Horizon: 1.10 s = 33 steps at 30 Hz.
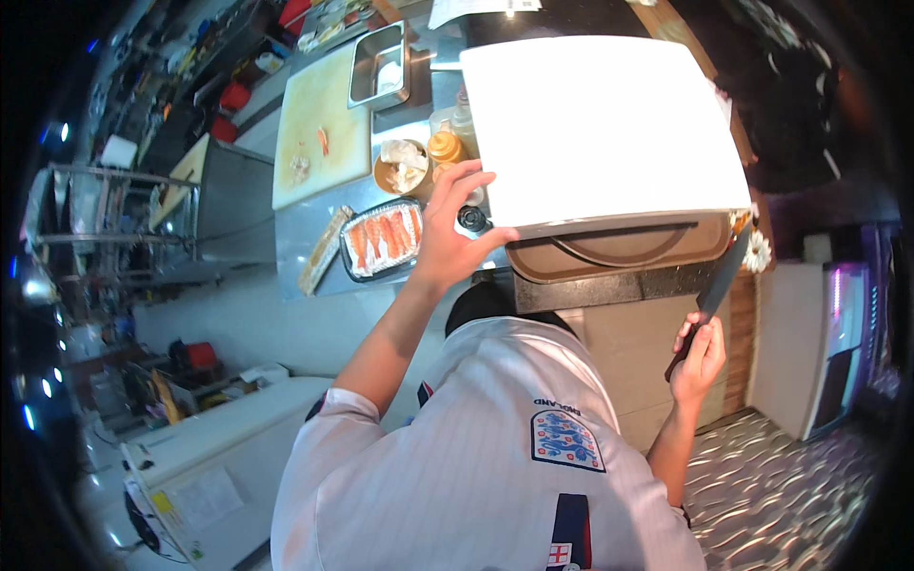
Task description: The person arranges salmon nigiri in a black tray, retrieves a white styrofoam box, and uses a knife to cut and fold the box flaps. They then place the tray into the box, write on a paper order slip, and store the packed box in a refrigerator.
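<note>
My left hand (pixel 457 235), fingers spread, rests at the left front corner of a large white box-like unit (pixel 607 135). Out to the right, my right hand (pixel 698 357) is closed on the dark handle of a kitchen knife (pixel 725 275), its blade pointing up and away beside the unit. Brown trays (pixel 621 250) lie under the unit's front edge. Left of my left hand is a black tray of shrimp (pixel 383 239), and past it a bowl with whitish pieces (pixel 401 168). A piece of shrimp (pixel 323 141) lies on the white cutting board (pixel 325 93).
A metal pan (pixel 378 68) sits at the board's far right corner. Orange-capped bottles (pixel 445 146) and a black-capped bottle (pixel 472 218) stand by the unit. A long narrow block (pixel 325 250) lies near the counter's left edge. A white flower (pixel 757 251) is near the knife tip.
</note>
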Each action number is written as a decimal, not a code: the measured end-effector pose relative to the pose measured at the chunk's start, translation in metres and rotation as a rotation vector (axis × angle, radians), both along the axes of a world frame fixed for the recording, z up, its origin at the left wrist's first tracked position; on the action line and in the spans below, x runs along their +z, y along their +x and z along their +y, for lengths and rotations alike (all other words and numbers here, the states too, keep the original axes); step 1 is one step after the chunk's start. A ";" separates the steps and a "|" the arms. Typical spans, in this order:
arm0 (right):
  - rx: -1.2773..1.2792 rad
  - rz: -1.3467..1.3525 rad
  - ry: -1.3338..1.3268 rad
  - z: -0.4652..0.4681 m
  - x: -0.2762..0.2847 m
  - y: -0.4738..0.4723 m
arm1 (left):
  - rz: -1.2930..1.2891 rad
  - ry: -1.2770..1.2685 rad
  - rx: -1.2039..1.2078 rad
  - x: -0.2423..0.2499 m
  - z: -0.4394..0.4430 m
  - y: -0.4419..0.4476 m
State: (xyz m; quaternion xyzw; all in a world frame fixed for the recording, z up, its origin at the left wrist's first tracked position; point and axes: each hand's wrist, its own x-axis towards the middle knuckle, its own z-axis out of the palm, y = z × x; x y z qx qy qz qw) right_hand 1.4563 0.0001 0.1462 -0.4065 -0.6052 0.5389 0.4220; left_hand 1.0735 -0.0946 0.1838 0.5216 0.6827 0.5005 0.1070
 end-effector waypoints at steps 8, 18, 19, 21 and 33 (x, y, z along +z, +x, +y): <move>-0.018 -0.129 0.221 0.017 0.061 -0.054 | 0.112 0.432 0.168 -0.048 0.007 0.023; -0.174 -0.314 0.326 0.006 0.102 -0.136 | -0.023 0.658 -0.086 -0.070 0.025 0.002; -0.189 -0.390 0.367 0.005 0.105 -0.142 | -0.033 0.684 -0.107 -0.070 0.025 -0.002; -0.205 -0.478 0.428 0.004 0.114 -0.154 | -0.121 0.684 -0.237 -0.069 0.024 -0.013; -0.109 -1.062 0.733 0.000 0.184 -0.205 | -0.083 0.629 -0.349 -0.073 0.023 -0.032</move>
